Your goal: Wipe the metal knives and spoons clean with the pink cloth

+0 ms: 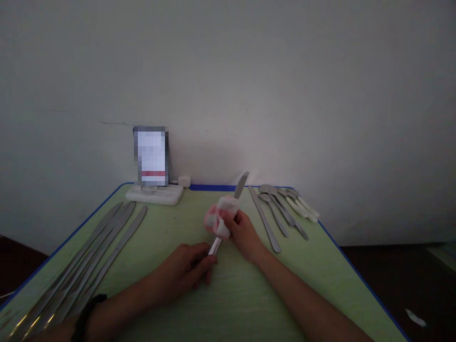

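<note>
Over the middle of the table, a table knife (242,184) points up and away to the right. My left hand (194,266) is closed around its handle. My right hand (240,230) pinches a pink and white cloth (225,209) that is folded about the knife, hiding its middle part. The blade's rounded tip sticks out above the cloth. Close by on the right lies another table knife (265,221), with several spoons and forks (280,209) beyond it. Several long knives (96,247) lie side by side to the left, partly behind my left forearm.
The green table (171,318) has a blue edge and stands against a grey wall. At the back left, a lit phone (152,156) rests in a white stand (156,194), beside a white plug (184,181). White-handled cutlery (301,207) lies at the back right.
</note>
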Tool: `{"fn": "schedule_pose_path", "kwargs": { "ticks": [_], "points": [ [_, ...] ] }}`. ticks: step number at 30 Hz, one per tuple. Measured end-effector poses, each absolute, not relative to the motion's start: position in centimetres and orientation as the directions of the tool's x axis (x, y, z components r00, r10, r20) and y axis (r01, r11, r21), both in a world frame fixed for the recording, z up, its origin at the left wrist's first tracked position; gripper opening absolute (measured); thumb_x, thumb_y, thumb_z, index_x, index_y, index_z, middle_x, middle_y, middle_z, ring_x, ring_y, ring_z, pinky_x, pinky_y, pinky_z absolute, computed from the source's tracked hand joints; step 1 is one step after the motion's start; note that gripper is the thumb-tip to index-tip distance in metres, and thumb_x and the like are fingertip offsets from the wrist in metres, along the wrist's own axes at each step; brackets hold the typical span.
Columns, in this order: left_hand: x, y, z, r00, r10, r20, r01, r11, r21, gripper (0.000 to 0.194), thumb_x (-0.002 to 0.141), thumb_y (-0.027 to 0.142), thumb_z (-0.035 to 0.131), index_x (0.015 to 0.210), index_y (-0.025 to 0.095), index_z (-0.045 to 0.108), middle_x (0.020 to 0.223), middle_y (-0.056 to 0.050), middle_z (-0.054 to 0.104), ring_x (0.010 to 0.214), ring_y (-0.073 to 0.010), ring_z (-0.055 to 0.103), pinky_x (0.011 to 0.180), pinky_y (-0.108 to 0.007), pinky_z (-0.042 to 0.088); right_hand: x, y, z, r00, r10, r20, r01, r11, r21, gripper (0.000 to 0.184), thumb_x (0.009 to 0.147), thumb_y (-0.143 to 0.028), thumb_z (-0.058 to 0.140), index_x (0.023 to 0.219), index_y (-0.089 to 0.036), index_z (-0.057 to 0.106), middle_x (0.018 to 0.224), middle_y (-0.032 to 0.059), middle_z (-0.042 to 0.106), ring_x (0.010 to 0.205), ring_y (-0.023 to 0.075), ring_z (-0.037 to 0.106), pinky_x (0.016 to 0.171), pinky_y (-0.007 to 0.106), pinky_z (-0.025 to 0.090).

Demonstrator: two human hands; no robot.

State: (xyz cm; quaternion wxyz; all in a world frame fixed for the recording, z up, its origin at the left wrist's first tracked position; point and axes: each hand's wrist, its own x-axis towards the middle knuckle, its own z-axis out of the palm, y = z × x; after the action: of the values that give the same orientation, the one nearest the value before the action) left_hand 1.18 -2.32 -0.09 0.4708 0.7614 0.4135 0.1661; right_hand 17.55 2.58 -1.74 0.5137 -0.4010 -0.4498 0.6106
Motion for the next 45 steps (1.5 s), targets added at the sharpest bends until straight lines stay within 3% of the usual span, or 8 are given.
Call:
{"fn": "schedule_pose_path", "kwargs": {
  "ticks": [6, 11, 18, 21, 27, 32, 41, 45],
  "points": [
    [1.2, -2.2, -0.5, 0.583, 0.805, -0.108, 0.437, -0.199, 0.877, 0.028, 0.090, 0.032, 0.037, 0.072, 0.017, 0.052, 0.059, 0.002, 0.061, 0.045, -0.0078, 0.050, 0.045, -0.017, 0.036, 16.3, 1.3, -0.5, -0.043, 0.999, -0.017, -0.073, -0.021, -0.997, 0.029, 0.068, -0.044, 0.065, 0.076, -0.016, 0.060, 0.075, 0.0023, 0.062, 0.068, 0.0145, 0.055, 0.059, 0.025, 0.043],
    [1.5, -2.1, -0.4, 0.511, 0.854, -0.092, 0.429, -0.161, 0.889, 0.032, 0.090, 0.035, 0.036, 0.069, 0.017, 0.052, 0.054, 0.003, 0.057, 0.045, -0.0086, 0.051, 0.047, -0.018, 0.037, 16.1, 0.8, -0.4, -0.085, 0.996, 0.039, -0.022, 0.037, -0.999, 0.031, 0.071, -0.045, 0.061, 0.083, -0.017, 0.060, 0.082, 0.0044, 0.065, 0.074, 0.0167, 0.058, 0.065, 0.028, 0.046],
    [1.3, -2.1, -0.4, 0.523, 0.843, -0.125, 0.402, -0.115, 0.909, 0.026, 0.085, 0.037, 0.046, 0.072, 0.016, 0.054, 0.059, 0.002, 0.061, 0.049, -0.0099, 0.054, 0.048, -0.019, 0.039, 16.4, 0.8, -0.9, -0.138, 0.990, 0.035, -0.063, 0.026, -0.998, 0.046, 0.068, -0.046, 0.066, 0.102, -0.016, 0.060, 0.085, 0.0049, 0.066, 0.072, 0.0162, 0.059, 0.063, 0.027, 0.047],
    [1.3, -2.0, -0.6, 0.521, 0.843, -0.130, 0.378, -0.092, 0.921, 0.032, 0.086, 0.041, 0.045, 0.071, 0.015, 0.056, 0.059, 0.001, 0.062, 0.049, -0.0104, 0.055, 0.049, -0.019, 0.040, 16.4, 0.6, -0.9, -0.133, 0.991, 0.021, -0.068, 0.012, -0.998, 0.045, 0.065, -0.045, 0.069, 0.098, -0.016, 0.060, 0.078, 0.0026, 0.065, 0.060, 0.0119, 0.056, 0.052, 0.023, 0.045],
    [1.4, -1.8, -0.7, 0.512, 0.852, -0.108, 0.357, -0.097, 0.929, 0.039, 0.090, 0.044, 0.036, 0.072, 0.015, 0.056, 0.058, 0.002, 0.060, 0.046, -0.0091, 0.052, 0.049, -0.019, 0.041, 16.5, 0.4, -0.7, -0.202, 0.979, -0.019, -0.118, -0.043, -0.992, 0.039, 0.067, -0.049, 0.066, 0.086, -0.016, 0.056, 0.053, -0.0050, 0.053, 0.032, 0.0047, 0.038, 0.030, 0.018, 0.029],
    [1.3, -1.8, -0.5, 0.490, 0.867, -0.089, 0.361, -0.109, 0.926, 0.039, 0.090, 0.045, 0.036, 0.080, 0.015, 0.058, 0.054, 0.004, 0.054, 0.046, -0.0096, 0.050, 0.048, -0.019, 0.039, 16.8, 0.5, -0.8, -0.257, 0.966, 0.007, -0.129, -0.027, -0.991, 0.040, 0.068, -0.046, 0.067, 0.092, -0.016, 0.055, 0.062, -0.0024, 0.058, 0.035, 0.0050, 0.043, 0.031, 0.018, 0.032],
    [1.3, -1.9, -0.7, 0.493, 0.857, -0.153, 0.459, -0.107, 0.882, 0.030, 0.086, 0.039, 0.043, 0.082, 0.014, 0.060, 0.051, 0.004, 0.053, 0.044, -0.0097, 0.048, 0.046, -0.019, 0.036, 16.7, 0.5, -0.5, -0.279, 0.960, -0.016, -0.127, -0.054, -0.990, 0.037, 0.072, -0.046, 0.064, 0.091, -0.015, 0.059, 0.057, -0.0043, 0.053, 0.039, 0.0037, 0.038, 0.035, 0.017, 0.028],
    [1.3, -2.0, -0.5, 0.511, 0.851, -0.123, 0.468, -0.156, 0.870, 0.033, 0.087, 0.039, 0.041, 0.072, 0.014, 0.058, 0.050, 0.004, 0.051, 0.043, -0.0093, 0.046, 0.045, -0.019, 0.035, 16.6, 0.5, -0.5, -0.267, 0.964, -0.013, -0.164, -0.059, -0.985, 0.036, 0.070, -0.046, 0.066, 0.088, -0.016, 0.059, 0.055, -0.0047, 0.052, 0.039, 0.0043, 0.038, 0.035, 0.018, 0.028]
  ]
}}
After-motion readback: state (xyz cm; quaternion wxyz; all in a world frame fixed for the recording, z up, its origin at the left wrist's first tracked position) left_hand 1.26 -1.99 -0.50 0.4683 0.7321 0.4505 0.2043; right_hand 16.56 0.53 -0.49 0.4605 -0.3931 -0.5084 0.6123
